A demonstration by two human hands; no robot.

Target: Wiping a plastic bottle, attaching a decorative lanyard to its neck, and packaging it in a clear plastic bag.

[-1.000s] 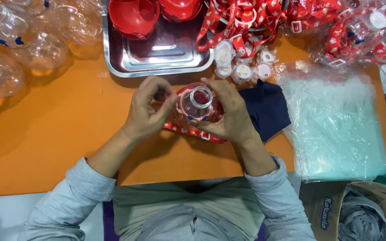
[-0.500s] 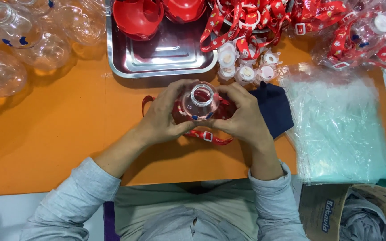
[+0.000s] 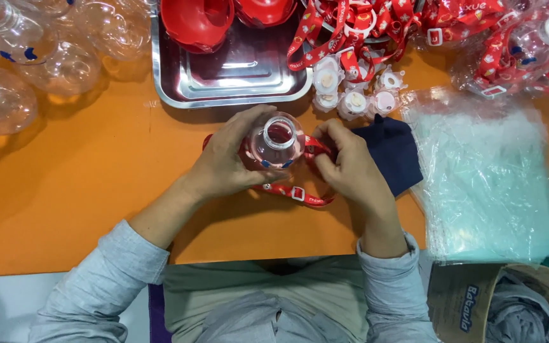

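A small clear round bottle (image 3: 276,143) with an open neck stands upright on the orange table (image 3: 96,190). My left hand (image 3: 233,159) wraps around its left side. A red patterned strap (image 3: 297,190) with a white buckle loops around the bottle and trails onto the table in front. My right hand (image 3: 347,162) pinches the strap at the bottle's right side, its fingers closed on the red band.
A steel tray (image 3: 236,76) with red caps (image 3: 198,22) sits behind the bottle. Several white lids (image 3: 354,95) and a pile of red straps (image 3: 382,25) lie at the back. Empty clear bottles (image 3: 27,57) crowd the left, clear plastic bags (image 3: 484,178) the right, beside a dark blue cloth (image 3: 392,149).
The bottle has been turned more upright so its open neck faces up. My right hand has slid from the bottle's side to the strap at its right.
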